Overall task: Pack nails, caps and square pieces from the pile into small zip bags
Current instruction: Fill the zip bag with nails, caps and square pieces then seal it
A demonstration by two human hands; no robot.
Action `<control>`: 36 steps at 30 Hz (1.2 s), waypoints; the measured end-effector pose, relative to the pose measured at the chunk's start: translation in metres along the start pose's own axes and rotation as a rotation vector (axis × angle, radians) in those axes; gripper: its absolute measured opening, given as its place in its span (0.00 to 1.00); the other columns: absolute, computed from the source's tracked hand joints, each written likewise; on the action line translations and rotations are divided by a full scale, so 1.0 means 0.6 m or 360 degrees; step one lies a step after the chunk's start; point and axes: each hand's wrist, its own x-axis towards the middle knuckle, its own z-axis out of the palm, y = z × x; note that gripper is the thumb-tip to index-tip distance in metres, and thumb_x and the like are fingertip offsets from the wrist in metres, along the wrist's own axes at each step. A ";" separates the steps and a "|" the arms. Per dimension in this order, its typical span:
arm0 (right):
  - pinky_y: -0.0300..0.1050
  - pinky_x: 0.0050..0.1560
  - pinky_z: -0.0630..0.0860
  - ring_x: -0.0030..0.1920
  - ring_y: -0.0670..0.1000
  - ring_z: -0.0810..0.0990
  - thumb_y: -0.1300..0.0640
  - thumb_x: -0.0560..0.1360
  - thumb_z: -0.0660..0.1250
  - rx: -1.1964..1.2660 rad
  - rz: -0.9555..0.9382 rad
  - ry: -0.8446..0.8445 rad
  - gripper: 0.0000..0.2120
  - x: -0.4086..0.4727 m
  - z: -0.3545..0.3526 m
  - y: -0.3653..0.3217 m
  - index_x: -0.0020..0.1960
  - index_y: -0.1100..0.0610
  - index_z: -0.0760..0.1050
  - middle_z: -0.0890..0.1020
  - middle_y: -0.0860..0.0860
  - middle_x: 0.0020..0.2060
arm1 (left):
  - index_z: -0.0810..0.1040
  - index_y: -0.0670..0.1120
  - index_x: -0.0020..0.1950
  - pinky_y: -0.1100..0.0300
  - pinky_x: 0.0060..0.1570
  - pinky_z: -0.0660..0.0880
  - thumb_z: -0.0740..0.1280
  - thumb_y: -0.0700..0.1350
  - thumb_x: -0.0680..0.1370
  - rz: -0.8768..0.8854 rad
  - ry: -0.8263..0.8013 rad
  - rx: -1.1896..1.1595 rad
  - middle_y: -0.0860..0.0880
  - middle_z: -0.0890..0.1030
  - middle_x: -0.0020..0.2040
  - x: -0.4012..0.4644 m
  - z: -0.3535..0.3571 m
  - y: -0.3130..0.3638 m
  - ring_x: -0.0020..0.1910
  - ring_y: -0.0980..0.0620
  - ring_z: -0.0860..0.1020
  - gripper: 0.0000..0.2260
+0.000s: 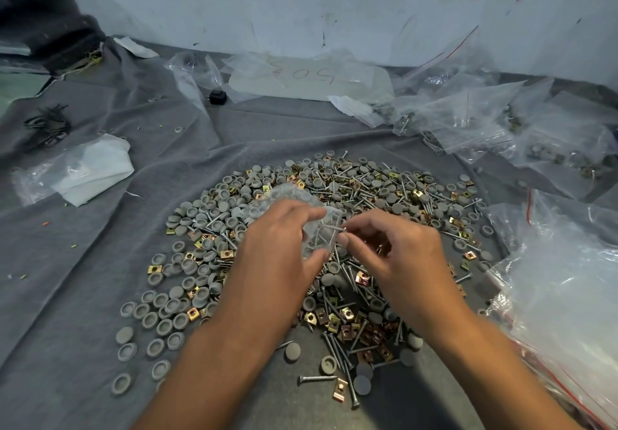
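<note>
A wide pile (pixel 384 195) of grey round caps, silver nails and brass square pieces lies on the grey cloth. Above its middle my left hand (pixel 277 245) grips a small clear zip bag (pixel 317 232) that holds several nails and some caps. My right hand (pixel 394 249) pinches nails (pixel 329 228) at the bag's mouth, with their tips inside the bag. The bag's lower part is hidden behind my left fingers.
Filled and empty clear bags (pixel 468 118) lie at the back right, and a stack of large bags (pixel 561 282) sits at the right edge. A folded white plastic sheet (pixel 90 168) lies at the left. Black ties (pixel 46 125) are at the far left. A wall rises behind.
</note>
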 end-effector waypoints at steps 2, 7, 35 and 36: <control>0.27 0.43 0.74 0.43 0.38 0.80 0.51 0.74 0.73 -0.0078 -0.0039 -0.0003 0.08 0.001 0.009 -0.001 0.53 0.51 0.83 0.82 0.39 0.41 | 0.76 0.55 0.67 0.75 0.51 0.69 0.74 0.51 0.72 0.0016 -0.0005 0.0008 0.61 0.76 0.60 0.000 0.000 0.001 0.49 0.64 0.73 0.24; 0.26 0.40 0.75 0.41 0.36 0.82 0.52 0.74 0.75 0.0120 0.0103 0.0068 0.07 -0.002 -0.001 0.014 0.51 0.48 0.81 0.82 0.37 0.37 | 0.76 0.55 0.68 0.79 0.47 0.68 0.75 0.50 0.71 -0.0009 0.0014 -0.0016 0.64 0.72 0.58 -0.001 -0.006 0.003 0.45 0.68 0.73 0.25; 0.47 0.51 0.77 0.56 0.45 0.71 0.51 0.81 0.66 -0.0537 -0.0113 -0.0432 0.07 -0.018 0.045 0.012 0.59 0.45 0.77 0.76 0.42 0.52 | 0.79 0.46 0.66 0.60 0.63 0.72 0.74 0.38 0.74 0.0146 0.0470 0.0092 0.51 0.79 0.59 0.007 -0.020 -0.001 0.55 0.55 0.76 0.20; 0.45 0.52 0.76 0.55 0.44 0.71 0.51 0.81 0.65 -0.0506 -0.0102 -0.0417 0.07 -0.018 0.046 0.013 0.58 0.46 0.77 0.75 0.42 0.51 | 0.79 0.46 0.67 0.59 0.63 0.73 0.74 0.38 0.74 0.0146 0.0462 0.0084 0.51 0.79 0.59 0.008 -0.021 -0.002 0.55 0.56 0.76 0.20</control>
